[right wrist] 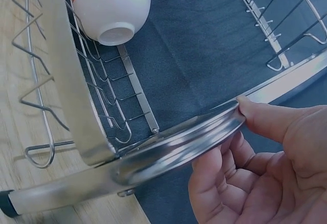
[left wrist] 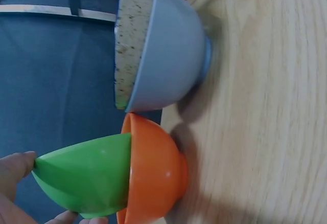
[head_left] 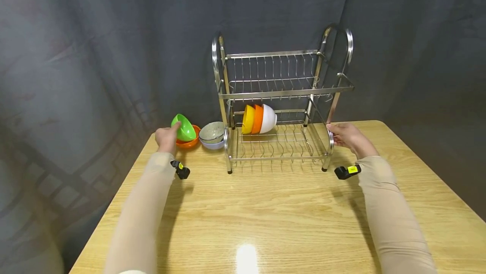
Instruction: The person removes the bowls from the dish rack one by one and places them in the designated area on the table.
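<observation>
The green bowl (head_left: 185,129) is tilted, its lower part inside the mouth of the open orange bowl (left wrist: 156,173) at the far left of the table (head_left: 212,223). The left hand (head_left: 166,139) pinches the green bowl between thumb and fingers. Just beside the open orange bowl sits a pale blue bowl (left wrist: 171,50), with a speckled bowl (head_left: 212,130) nested in it. To the right stands a two-tier metal rack (head_left: 286,93); its lower tier holds, toward the left end, a yellow bowl (head_left: 248,120), a second orange bowl (head_left: 257,119) and a white bowl (head_left: 269,119), nested and turned on their sides. The right hand (head_left: 351,139) grips the rack's curved right-hand rail (right wrist: 179,142), thumb against fingers. A dark curtain (head_left: 281,12) hangs behind.
</observation>
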A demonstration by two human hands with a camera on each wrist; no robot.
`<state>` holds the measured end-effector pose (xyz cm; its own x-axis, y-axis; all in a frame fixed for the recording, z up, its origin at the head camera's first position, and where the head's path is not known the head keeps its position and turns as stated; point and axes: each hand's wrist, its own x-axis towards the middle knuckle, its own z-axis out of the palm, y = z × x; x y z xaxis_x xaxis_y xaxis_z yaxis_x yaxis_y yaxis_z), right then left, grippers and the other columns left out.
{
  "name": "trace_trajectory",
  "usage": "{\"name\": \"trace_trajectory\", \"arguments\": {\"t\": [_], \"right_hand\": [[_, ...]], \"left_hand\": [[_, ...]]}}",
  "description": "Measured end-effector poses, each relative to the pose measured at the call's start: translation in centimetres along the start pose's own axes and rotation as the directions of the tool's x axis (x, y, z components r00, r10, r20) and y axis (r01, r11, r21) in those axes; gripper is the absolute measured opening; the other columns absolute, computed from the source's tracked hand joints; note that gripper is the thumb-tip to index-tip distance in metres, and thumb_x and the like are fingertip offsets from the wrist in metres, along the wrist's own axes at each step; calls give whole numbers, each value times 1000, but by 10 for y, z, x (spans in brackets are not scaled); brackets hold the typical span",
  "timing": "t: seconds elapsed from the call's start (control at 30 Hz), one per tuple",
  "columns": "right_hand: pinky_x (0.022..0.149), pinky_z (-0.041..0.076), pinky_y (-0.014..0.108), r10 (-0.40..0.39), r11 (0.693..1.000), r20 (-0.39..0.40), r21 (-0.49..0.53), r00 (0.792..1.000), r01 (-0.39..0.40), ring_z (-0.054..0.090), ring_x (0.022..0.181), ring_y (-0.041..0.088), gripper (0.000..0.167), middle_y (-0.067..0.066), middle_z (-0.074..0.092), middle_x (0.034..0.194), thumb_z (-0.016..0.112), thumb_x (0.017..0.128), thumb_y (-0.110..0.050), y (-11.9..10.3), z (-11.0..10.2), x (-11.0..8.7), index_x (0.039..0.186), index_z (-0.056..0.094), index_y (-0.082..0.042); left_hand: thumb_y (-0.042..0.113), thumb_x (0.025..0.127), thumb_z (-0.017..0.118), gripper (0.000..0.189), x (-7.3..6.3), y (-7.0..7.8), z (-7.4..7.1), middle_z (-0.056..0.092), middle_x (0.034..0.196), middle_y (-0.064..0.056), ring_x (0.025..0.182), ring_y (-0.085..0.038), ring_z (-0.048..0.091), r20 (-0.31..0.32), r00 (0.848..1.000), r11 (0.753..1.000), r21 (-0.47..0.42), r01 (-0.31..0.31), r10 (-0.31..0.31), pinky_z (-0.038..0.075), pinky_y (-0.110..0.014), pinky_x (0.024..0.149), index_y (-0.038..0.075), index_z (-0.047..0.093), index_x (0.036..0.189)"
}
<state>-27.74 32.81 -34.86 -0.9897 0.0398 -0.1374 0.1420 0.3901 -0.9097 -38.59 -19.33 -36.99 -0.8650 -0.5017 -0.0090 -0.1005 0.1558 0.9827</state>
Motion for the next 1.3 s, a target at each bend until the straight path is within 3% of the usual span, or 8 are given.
{"name": "trace_trajectory", "arguments": {"t": [0.17,0.33,0.57,0.73,0.83,0.97,1.13,1.3], "right_hand": [[62,51,15,-1,1000,-4,18,1000,1,51,63,-1,39,-9,50,73,43,103,-30,0,0,1,110,47,8],[61,50,15,-5,1000,-5,16,1000,5,51,62,-1,41,-8,50,73,42,104,-30,1,0,0,111,47,10],[62,49,15,-16,1000,-4,-5,1000,15,50,64,-1,47,-9,50,73,42,103,-33,-1,0,-2,115,46,13],[62,50,14,-19,1000,7,20,1000,19,51,66,-1,48,-9,50,75,41,104,-31,-1,0,-2,118,45,14],[62,50,14,-23,999,12,38,1000,22,51,66,0,42,-9,50,75,42,104,-29,0,1,-2,114,47,11],[61,50,14,-26,998,13,51,1000,25,51,65,0,32,-9,49,74,43,104,-28,0,1,-2,105,49,3],[61,50,14,-25,999,10,43,1000,25,51,65,0,31,-8,50,74,43,104,-28,0,0,-2,103,50,2],[62,50,14,-11,999,6,41,1000,11,51,65,0,33,-8,50,74,42,104,-29,0,0,-1,103,50,3]], "left_hand": [[31,86,71,42,1,-2,1,52,101,-12,98,-26,48,-20,1000,994,105,-4,6,43,-37,98,-5,58,102],[33,87,68,55,4,-7,-1,55,117,-19,107,-28,50,-32,999,992,126,6,-2,42,-39,105,-10,56,119],[33,87,66,60,8,-10,-7,54,127,-23,117,-32,51,-31,999,990,139,18,-14,40,-38,107,-11,53,126],[30,89,62,53,7,-15,-12,55,126,-22,118,-33,50,-28,1000,986,165,15,-10,39,-39,109,-11,58,122],[27,90,59,54,5,-18,-15,51,132,-24,124,-34,46,-13,999,984,173,42,-41,35,-39,111,-11,53,128],[23,92,58,58,2,-22,-18,45,140,-24,127,-30,41,7,993,986,119,116,-118,34,-38,112,-11,44,135],[17,92,57,51,1,-24,-18,47,136,-21,120,-27,44,11,989,987,58,148,-149,39,-38,108,-11,47,133],[14,90,59,27,-1,-16,-6,56,109,-19,107,-29,50,-118,993,1000,-20,21,-23,42,-36,101,-9,60,105]]}}
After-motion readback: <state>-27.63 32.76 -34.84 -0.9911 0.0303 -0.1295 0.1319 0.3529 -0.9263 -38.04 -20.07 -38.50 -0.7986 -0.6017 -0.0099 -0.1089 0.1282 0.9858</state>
